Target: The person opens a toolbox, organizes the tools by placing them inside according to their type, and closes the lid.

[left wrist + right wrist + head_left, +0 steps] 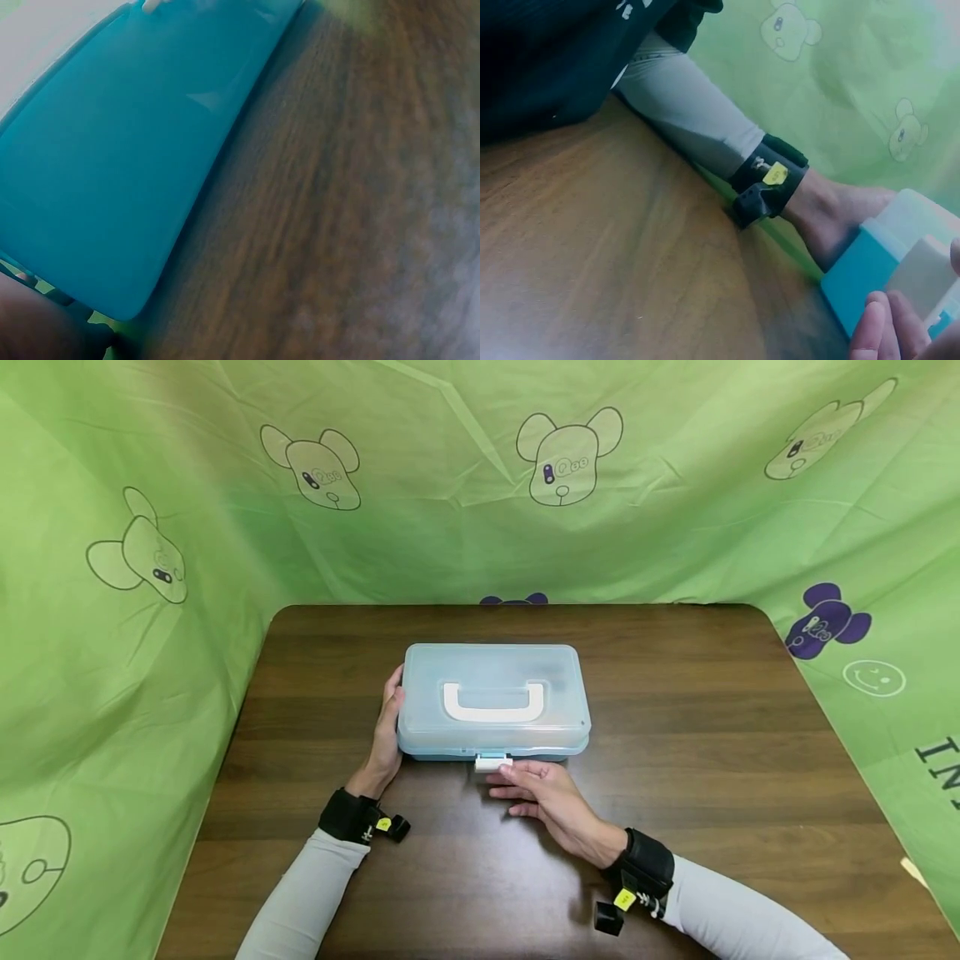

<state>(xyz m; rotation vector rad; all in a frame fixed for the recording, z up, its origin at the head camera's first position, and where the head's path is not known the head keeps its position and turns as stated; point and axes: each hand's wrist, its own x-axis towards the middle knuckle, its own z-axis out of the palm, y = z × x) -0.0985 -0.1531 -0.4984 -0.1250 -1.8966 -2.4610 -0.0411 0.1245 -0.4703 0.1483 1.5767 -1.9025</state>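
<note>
A light-blue plastic box (487,662) with a translucent lid and white carrying handle (493,715) sits on the table, its lid down. My left hand (387,739) rests along the box's left end with fingers extended against it. At the middle of the near side, a white latch (487,765) sticks out toward me. My right hand (551,802) pinches this latch between thumb and index finger, the other fingers below it. In the right wrist view the latch (922,276) stands out from the blue wall. The left wrist view shows the box's blue side (127,157) close up.
The brown wooden table (697,735) has rounded far corners. Behind it and along both sides hangs a green cloth (420,543) printed with cartoon bear heads. Black wrist bands with small cameras are on both wrists.
</note>
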